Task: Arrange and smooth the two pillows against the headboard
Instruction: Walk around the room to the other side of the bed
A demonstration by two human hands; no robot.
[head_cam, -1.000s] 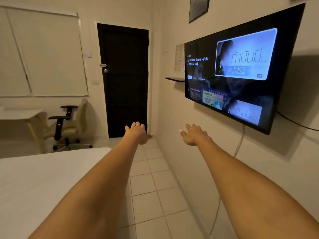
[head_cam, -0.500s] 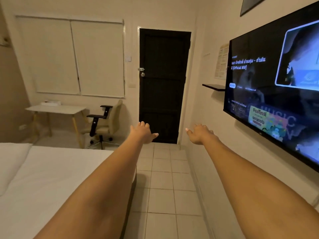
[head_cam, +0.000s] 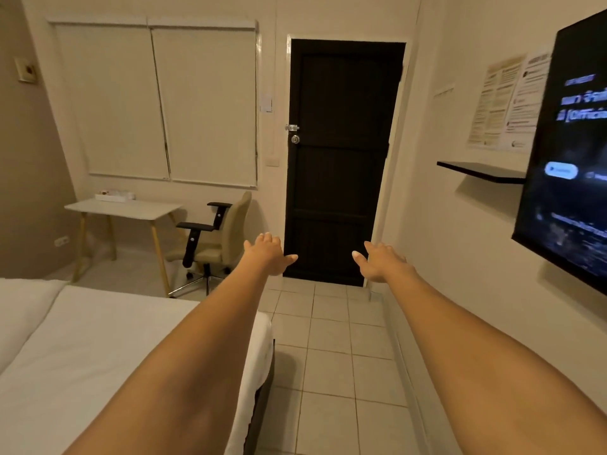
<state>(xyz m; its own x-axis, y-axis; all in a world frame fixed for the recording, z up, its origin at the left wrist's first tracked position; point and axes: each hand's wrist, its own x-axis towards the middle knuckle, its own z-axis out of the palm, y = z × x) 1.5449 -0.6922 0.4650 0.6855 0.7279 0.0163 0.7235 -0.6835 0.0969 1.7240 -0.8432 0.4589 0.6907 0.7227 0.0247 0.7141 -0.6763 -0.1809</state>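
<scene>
Both my arms stretch straight out in front of me at chest height. My left hand (head_cam: 266, 256) is open, fingers spread, holding nothing. My right hand (head_cam: 381, 261) is open and empty too, a short way to its right. Below my left arm lies the bed with a white sheet (head_cam: 82, 349). One white pillow (head_cam: 23, 310) shows only partly at the far left edge, lying on the bed. The second pillow and the headboard are out of view.
A dark door (head_cam: 338, 159) stands straight ahead. A white desk (head_cam: 124, 210) and a beige office chair (head_cam: 223, 238) sit under blinds at the left. On the right wall hang a television (head_cam: 571, 159) and a small black shelf (head_cam: 483, 171). Tiled floor (head_cam: 338, 356) runs between bed and wall.
My view has swung left: the television slid toward the right edge, the door came to the centre, and the bed, desk and pillow came into sight. Both hands stay outstretched and open.
</scene>
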